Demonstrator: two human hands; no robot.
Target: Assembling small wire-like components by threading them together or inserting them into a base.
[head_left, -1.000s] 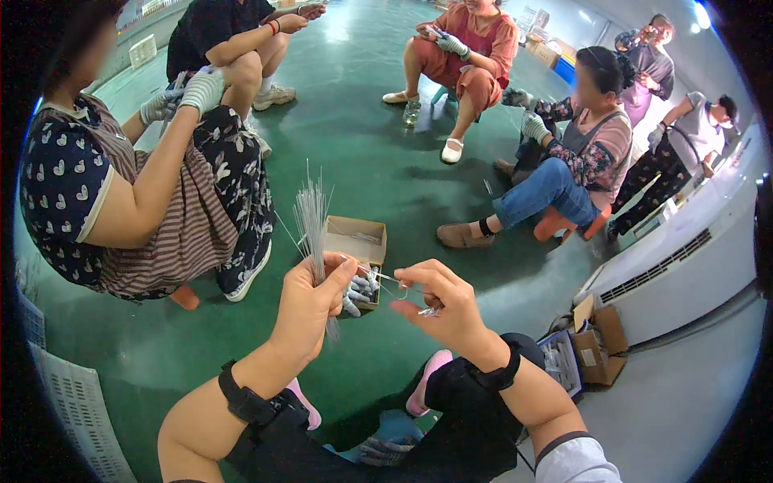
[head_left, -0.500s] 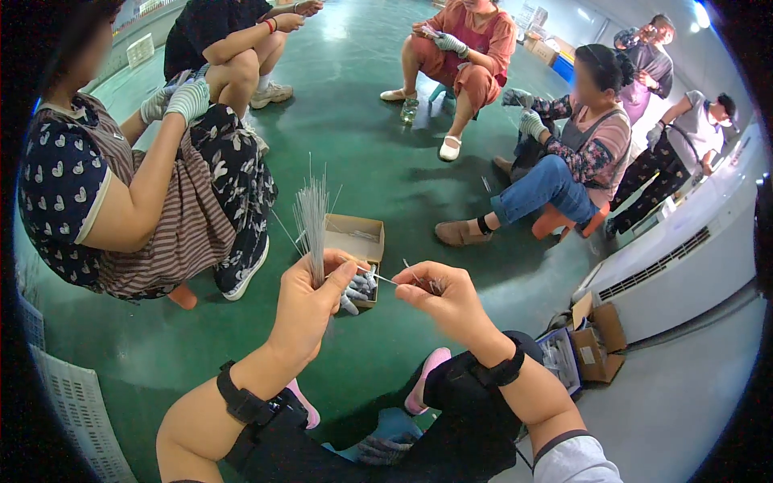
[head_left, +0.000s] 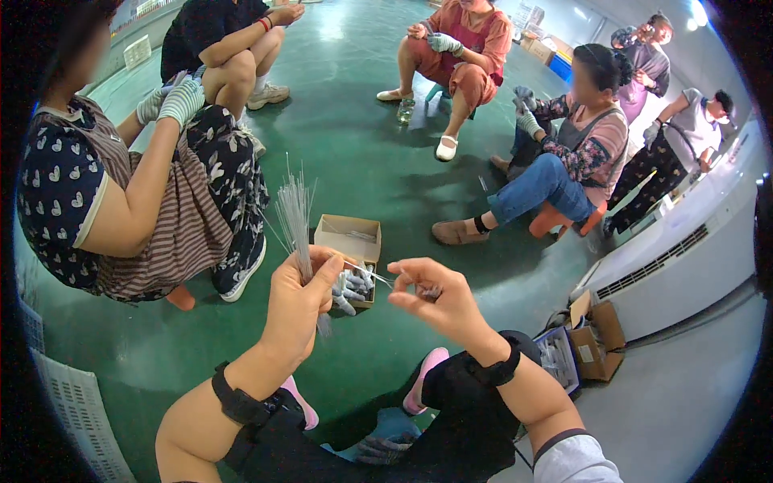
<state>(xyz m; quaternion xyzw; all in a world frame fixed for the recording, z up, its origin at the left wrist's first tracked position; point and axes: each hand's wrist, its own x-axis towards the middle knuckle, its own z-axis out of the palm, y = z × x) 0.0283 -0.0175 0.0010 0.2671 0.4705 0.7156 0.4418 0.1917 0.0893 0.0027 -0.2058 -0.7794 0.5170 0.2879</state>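
Observation:
My left hand is closed round an upright bundle of thin grey wires. The tips fan out above the fist and the lower ends show below it. From its thumb and forefinger a single thin wire slants toward my right hand. There the thumb and forefinger stand apart at the wire's end; I cannot tell whether they touch it. The other fingers are curled round small grey pieces. Behind my left hand an open cardboard box holds pale grey, finger-shaped pieces, partly hidden.
Several people sit round the green floor, some in striped gloves; two others are at the far right. Cartons and a tub stand at my right by a white cabinet. A white crate is at lower left.
My left hand and its bundle have shifted slightly left. My right thumb and forefinger, pinched on the wire before, have spread apart. The seated person at right has moved both gloved hands.

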